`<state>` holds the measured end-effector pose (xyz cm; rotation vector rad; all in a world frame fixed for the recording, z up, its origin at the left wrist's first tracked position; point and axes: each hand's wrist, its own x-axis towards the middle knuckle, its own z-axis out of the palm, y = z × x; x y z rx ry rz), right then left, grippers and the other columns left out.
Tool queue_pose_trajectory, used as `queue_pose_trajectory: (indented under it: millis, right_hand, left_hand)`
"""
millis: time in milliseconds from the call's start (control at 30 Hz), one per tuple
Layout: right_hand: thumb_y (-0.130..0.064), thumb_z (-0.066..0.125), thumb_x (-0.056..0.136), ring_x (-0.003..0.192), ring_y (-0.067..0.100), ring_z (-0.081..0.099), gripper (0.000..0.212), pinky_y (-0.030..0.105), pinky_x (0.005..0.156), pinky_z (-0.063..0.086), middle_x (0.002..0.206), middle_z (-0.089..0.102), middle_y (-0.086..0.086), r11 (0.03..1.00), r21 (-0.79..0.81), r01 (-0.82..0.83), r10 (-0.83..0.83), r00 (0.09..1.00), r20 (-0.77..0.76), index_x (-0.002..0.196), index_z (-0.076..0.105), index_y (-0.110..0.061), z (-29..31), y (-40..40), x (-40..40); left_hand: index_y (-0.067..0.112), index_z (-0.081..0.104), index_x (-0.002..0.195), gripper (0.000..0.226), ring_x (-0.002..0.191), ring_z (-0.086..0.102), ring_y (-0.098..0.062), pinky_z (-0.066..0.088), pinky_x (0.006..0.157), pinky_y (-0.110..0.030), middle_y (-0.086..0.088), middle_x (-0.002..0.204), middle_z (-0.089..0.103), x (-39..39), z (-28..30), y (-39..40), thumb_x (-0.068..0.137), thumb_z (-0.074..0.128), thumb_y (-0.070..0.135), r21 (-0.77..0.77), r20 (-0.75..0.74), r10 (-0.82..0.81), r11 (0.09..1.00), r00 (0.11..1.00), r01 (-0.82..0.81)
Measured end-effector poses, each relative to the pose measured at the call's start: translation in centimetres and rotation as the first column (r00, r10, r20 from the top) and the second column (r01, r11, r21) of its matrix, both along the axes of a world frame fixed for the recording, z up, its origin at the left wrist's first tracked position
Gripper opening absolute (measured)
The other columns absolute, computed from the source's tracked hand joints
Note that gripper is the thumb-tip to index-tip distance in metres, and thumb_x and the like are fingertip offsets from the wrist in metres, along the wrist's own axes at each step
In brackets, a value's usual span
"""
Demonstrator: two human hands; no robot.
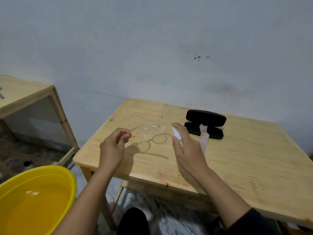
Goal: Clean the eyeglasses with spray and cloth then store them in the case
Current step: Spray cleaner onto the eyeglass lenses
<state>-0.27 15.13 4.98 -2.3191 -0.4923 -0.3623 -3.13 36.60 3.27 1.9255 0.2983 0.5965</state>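
Clear-framed eyeglasses (144, 133) hang above the wooden table (237, 158), pinched at one temple by my left hand (113, 148). Orange specks show on a lens. My right hand (188, 150) holds a small white spray bottle (177, 137) with a green label, its nozzle facing the glasses, forefinger on top. Behind it the black glasses case (205, 123) lies open. A pale cloth (204, 138) drapes out of the case onto the table.
A yellow basin (33, 197) with water stands low at the left. A second wooden table (25, 94) is at the far left. The grey wall runs right behind the table. My dark knee (133, 221) shows below the table edge.
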Motion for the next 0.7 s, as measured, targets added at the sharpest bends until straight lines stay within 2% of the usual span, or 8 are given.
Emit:
queue_pose_trajectory:
  millis: [100, 167, 233, 367, 433, 533, 633, 700]
  right_hand:
    - [-0.029, 0.031, 0.098, 0.068, 0.021, 0.058, 0.04, 0.038, 0.093, 0.026, 0.06, 0.051, -0.001, 0.979, -0.185, 0.079, -0.07, 0.996, 0.053, 0.137, 0.034, -0.037, 1.1, -0.2, 0.2]
    - [-0.036, 0.019, 0.095, 0.065, 0.019, 0.059, 0.038, 0.052, 0.111, 0.015, 0.06, 0.051, -0.004, 0.952, -0.261, 0.161, -0.127, 0.982, 0.142, 0.131, 0.031, -0.043, 1.3, -0.3, 1.0]
    - [-0.04, 0.013, 0.092, 0.061, 0.017, 0.059, 0.037, 0.062, 0.111, 0.009, 0.059, 0.047, -0.007, 0.932, -0.31, 0.189, -0.142, 0.976, 0.167, 0.125, 0.027, -0.046, 1.2, -0.3, 1.6]
    - [-0.045, 0.004, 0.089, 0.059, 0.019, 0.06, 0.04, 0.063, 0.109, 0.013, 0.058, 0.046, -0.008, 0.914, -0.366, 0.174, -0.13, 0.981, 0.142, 0.122, 0.027, -0.044, 1.2, -0.6, 2.4]
    - [-0.043, 0.007, 0.09, 0.056, 0.021, 0.057, 0.035, 0.064, 0.107, 0.019, 0.054, 0.045, -0.008, 0.922, -0.351, 0.161, -0.122, 0.984, 0.131, 0.118, 0.027, -0.04, 1.2, -0.8, 2.9]
    - [-0.039, 0.021, 0.095, 0.053, 0.019, 0.051, 0.02, 0.064, 0.1, 0.031, 0.05, 0.04, -0.01, 0.951, -0.279, 0.135, -0.109, 0.988, 0.109, 0.113, 0.027, -0.036, 0.9, -1.0, 3.5]
    - [-0.044, 0.012, 0.091, 0.052, 0.02, 0.054, 0.029, 0.064, 0.104, 0.025, 0.049, 0.038, -0.01, 0.944, -0.275, 0.183, -0.149, 0.979, 0.139, 0.114, 0.028, -0.037, 1.1, -0.7, 3.2]
    - [-0.046, 0.009, 0.091, 0.06, 0.023, 0.061, 0.036, 0.061, 0.107, 0.019, 0.056, 0.046, -0.008, 0.935, -0.304, 0.184, -0.143, 0.978, 0.153, 0.122, 0.027, -0.042, 1.7, -0.3, 2.5]
  left_hand:
    - [0.023, 0.065, 0.086, 0.017, 0.085, 0.066, -0.01, 0.05, 0.078, -0.027, 0.006, 0.086, 0.071, -0.7, 0.5, -1.5, 0.093, 0.053, 0.014, -0.032, 0.012, -0.014, 0.999, 1.0, 0.014]
    - [0.025, 0.065, 0.085, 0.018, 0.083, 0.067, -0.009, 0.052, 0.081, -0.031, 0.008, 0.086, 0.071, -1.0, 1.0, -2.4, 0.093, 0.053, 0.013, -0.041, 0.024, -0.033, 0.999, 0.999, 0.034]
    - [0.026, 0.065, 0.084, 0.019, 0.084, 0.067, -0.009, 0.053, 0.084, -0.033, 0.009, 0.087, 0.071, -1.0, 1.6, -2.9, 0.093, 0.053, 0.014, -0.062, 0.038, -0.054, 0.996, 0.998, 0.056]
    - [0.031, 0.064, 0.081, 0.024, 0.087, 0.068, -0.01, 0.053, 0.088, -0.04, 0.012, 0.085, 0.072, -0.6, 2.5, -3.2, 0.093, 0.052, 0.015, -0.083, 0.053, -0.065, 0.994, 0.996, 0.069]
    - [0.035, 0.063, 0.079, 0.027, 0.087, 0.068, -0.011, 0.053, 0.089, -0.043, 0.014, 0.085, 0.072, -0.3, 2.8, -3.3, 0.093, 0.052, 0.015, -0.076, 0.052, -0.072, 0.994, 0.996, 0.076]
    - [0.038, 0.063, 0.076, 0.031, 0.088, 0.069, -0.011, 0.053, 0.089, -0.043, 0.015, 0.084, 0.071, 0.0, 3.1, -3.4, 0.093, 0.052, 0.015, -0.081, 0.051, -0.073, 0.994, 0.996, 0.077]
    - [0.034, 0.063, 0.076, 0.028, 0.087, 0.068, -0.01, 0.052, 0.09, -0.044, 0.012, 0.084, 0.071, 0.2, 3.3, -3.6, 0.093, 0.052, 0.014, -0.088, 0.05, -0.063, 0.994, 0.997, 0.067]
    - [0.033, 0.063, 0.076, 0.027, 0.087, 0.068, -0.01, 0.052, 0.091, -0.043, 0.01, 0.086, 0.071, 0.4, 3.5, -3.7, 0.093, 0.052, 0.013, -0.102, 0.054, -0.057, 0.993, 0.997, 0.062]
